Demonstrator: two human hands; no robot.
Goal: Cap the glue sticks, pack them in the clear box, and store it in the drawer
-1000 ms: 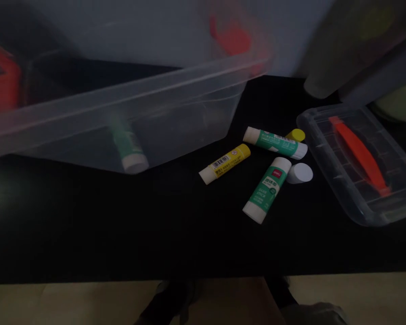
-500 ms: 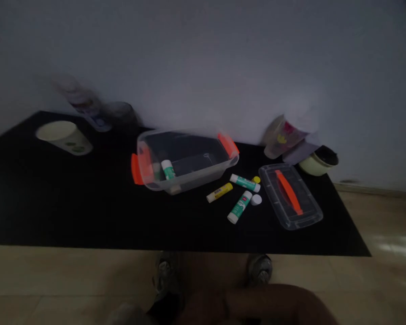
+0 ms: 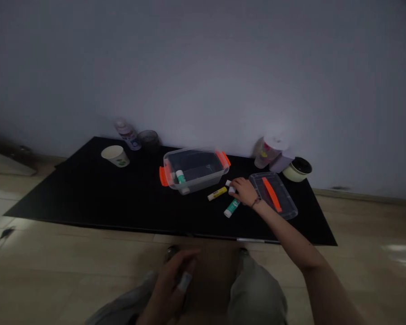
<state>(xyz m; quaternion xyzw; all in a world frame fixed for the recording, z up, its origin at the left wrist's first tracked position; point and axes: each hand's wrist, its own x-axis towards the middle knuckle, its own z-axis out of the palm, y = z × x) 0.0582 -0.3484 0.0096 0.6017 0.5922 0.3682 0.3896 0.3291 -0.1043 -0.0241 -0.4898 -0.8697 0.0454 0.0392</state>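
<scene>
My right hand [image 3: 244,190] reaches out over the black mat [image 3: 88,194], its fingers curled on a green glue stick whose white end [image 3: 228,183] pokes out to the left. A yellow glue stick [image 3: 217,193] and another green glue stick [image 3: 232,208] lie just beside that hand. Left of them stands a clear box [image 3: 203,178] with orange latches, and one green glue stick [image 3: 180,177] is inside it. The box's clear lid [image 3: 284,205] with an orange handle lies right of my hand. My left hand [image 3: 171,289] is blurred, low by my knee.
A paper cup [image 3: 115,156], a small bottle [image 3: 126,134] and a dark jar [image 3: 149,137] stand at the mat's back left. A plastic cup [image 3: 267,153] and a pale bowl [image 3: 297,169] sit at the back right by the wall. Tan floor surrounds the mat.
The view has pulled far back from the box and mat. My right hand has come in and closed over a glue stick, and my left hand has appeared at the bottom.
</scene>
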